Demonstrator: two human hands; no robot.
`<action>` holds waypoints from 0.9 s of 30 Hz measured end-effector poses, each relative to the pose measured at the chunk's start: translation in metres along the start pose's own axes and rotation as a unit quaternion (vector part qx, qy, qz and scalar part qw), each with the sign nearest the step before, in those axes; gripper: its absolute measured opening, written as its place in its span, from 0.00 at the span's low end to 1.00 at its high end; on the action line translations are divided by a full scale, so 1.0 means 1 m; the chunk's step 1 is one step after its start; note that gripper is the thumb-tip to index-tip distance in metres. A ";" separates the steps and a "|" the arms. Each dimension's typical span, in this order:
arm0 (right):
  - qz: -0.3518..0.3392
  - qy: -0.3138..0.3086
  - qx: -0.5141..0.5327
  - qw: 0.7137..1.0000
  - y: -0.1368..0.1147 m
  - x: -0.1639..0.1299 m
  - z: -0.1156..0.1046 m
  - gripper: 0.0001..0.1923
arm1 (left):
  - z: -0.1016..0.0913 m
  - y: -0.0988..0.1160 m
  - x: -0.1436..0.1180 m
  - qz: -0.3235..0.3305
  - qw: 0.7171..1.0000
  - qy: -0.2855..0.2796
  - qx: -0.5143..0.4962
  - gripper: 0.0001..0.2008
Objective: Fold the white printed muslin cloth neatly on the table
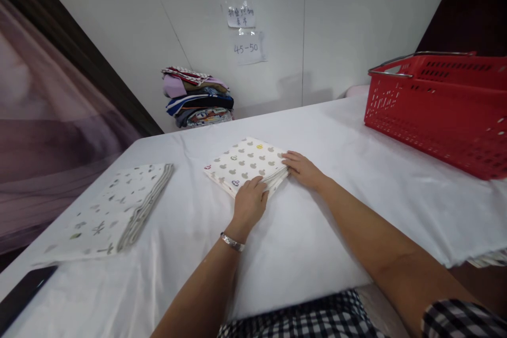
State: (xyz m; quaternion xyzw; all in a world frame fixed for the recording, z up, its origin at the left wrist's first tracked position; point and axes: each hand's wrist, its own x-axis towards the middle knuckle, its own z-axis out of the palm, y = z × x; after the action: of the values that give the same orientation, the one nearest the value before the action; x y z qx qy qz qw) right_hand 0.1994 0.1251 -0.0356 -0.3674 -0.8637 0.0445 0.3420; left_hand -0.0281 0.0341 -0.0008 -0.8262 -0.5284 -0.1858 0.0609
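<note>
A white cloth printed with grey mushroom-like shapes (247,161) lies folded into a thick, layered square in the middle of the table. At its front edge, my left hand (250,202) has curled fingers on the top layers and the thumb close to the side. My right hand (303,170) grips the right corner, fingers over the top and thumb by the layered edge. A silver bracelet (232,242) circles my left wrist. Farther left, apart from both hands, rests another folded white cloth with small plant prints (114,211).
The white-covered table (317,253) runs up to the wall. On the right stands a red plastic basket (435,111) with a metal handle. A stack of folded fabrics (200,97) sits beyond the back edge. A dark phone-like slab (26,296) lies at the lower left.
</note>
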 end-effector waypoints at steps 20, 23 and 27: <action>-0.012 0.046 0.007 0.999 0.004 0.000 0.006 0.18 | 0.015 0.002 -0.001 0.067 0.997 0.031 0.038 0.09; -0.006 0.036 0.004 0.999 0.006 -0.002 0.009 0.18 | 0.015 0.004 -0.001 0.059 0.997 0.010 0.042 0.08; -0.004 0.023 -0.012 1.000 0.001 -0.003 0.006 0.19 | 0.012 0.008 -0.002 0.045 0.998 -0.010 0.042 0.08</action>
State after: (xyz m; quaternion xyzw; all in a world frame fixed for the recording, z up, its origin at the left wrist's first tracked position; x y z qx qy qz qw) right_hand 0.1977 0.1255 -0.0425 -0.3694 -0.8575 0.0242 0.3572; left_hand -0.0184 0.0322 -0.0120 -0.8476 -0.4986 -0.1525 0.0989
